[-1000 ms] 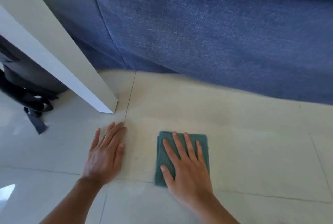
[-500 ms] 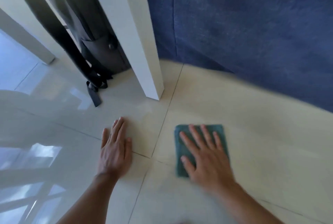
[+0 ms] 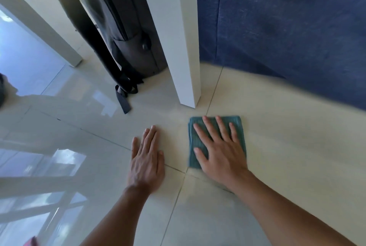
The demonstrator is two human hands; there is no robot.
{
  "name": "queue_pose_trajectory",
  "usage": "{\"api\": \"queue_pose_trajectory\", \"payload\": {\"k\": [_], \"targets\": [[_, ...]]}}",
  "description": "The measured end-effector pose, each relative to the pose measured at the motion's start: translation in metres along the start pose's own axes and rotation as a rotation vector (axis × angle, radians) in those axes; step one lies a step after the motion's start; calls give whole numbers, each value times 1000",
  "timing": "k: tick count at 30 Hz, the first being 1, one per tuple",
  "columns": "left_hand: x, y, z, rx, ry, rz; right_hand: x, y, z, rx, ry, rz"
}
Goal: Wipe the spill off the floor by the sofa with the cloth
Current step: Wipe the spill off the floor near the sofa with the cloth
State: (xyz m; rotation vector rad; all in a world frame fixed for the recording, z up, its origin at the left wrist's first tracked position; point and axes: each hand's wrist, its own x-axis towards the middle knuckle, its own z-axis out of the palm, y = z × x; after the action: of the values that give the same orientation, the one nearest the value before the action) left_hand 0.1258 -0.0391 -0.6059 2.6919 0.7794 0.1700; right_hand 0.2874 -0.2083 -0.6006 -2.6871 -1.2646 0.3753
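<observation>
The cloth, teal and folded into a rectangle, lies flat on the pale tiled floor, right of centre in the head view and just near of the white furniture leg. Its long axis runs near to far, toward the blue sofa, whose base stands beyond it and to the right. No spill can be made out on the tiles around the cloth; glare and blur may hide it.

The right hand lies directly on top of the cloth, palm down, fingers spread and flat, pressing rather than gripping; nothing is pinched. The fingertips reach almost to the far edge, and the heel covers the near edge. The right forearm runs in from the near right, so a stroke along the cloth's long axis would be a plain push or pull of that arm.

The left hand rests beside it on bare tile, to the left, flat and open, fingers together, holding nothing. It appears to bear weight as a brace. A tile joint passes between the two hands.

A dark bag stands far left, behind the leg, well apart from the work.

Judgement: wiping is under way.
</observation>
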Motion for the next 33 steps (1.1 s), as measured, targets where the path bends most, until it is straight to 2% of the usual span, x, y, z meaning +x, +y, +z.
{"api": "queue_pose_trajectory", "payload": {"k": [2,4,7,8,10,13,14,15,17,18,19,21,23,25,26,28,31,33], "targets": [[0,-2,2,-1,-7,8,21,-35,1,36,-1,43],[0,-2,1,-1,-3,1,9,-61,12,48,-32,-111],[0,-2,-1,-14,1,4,-42,-35,12,39,-78,-312],[0,-2,-2,-20,4,3,-49,-14,11,22,-53,-293],[-1,-2,-2,-17,3,5,-34,20,4,-27,25,-112],[-1,-3,-1,-8,-11,10,28,6,-6,17,22,225],[-1,-3,-1,-5,-14,10,33,-11,-4,42,17,234],[-2,-3,-1,-3,-14,10,27,-24,2,68,21,158],[-2,-1,-2,-6,-5,5,-11,-28,7,59,-19,-95],[-1,2,-2,-10,-6,3,-32,-17,5,46,-41,-162],[1,7,-2,-16,-9,3,-42,-1,2,32,-43,-159],[9,20,2,-42,-28,37,-30,35,-4,0,5,27],[18,32,8,-36,-65,103,17,52,-18,3,45,255],[24,35,11,-36,-83,125,68,47,-27,48,40,345],[27,33,11,-43,-81,124,83,41,-28,55,44,339],[33,27,9,-42,-83,125,78,29,-24,76,48,203],[32,18,8,-15,-80,150,11,34,-15,47,-8,-25],[32,17,10,-9,-67,156,-3,61,-15,20,0,41]]}}
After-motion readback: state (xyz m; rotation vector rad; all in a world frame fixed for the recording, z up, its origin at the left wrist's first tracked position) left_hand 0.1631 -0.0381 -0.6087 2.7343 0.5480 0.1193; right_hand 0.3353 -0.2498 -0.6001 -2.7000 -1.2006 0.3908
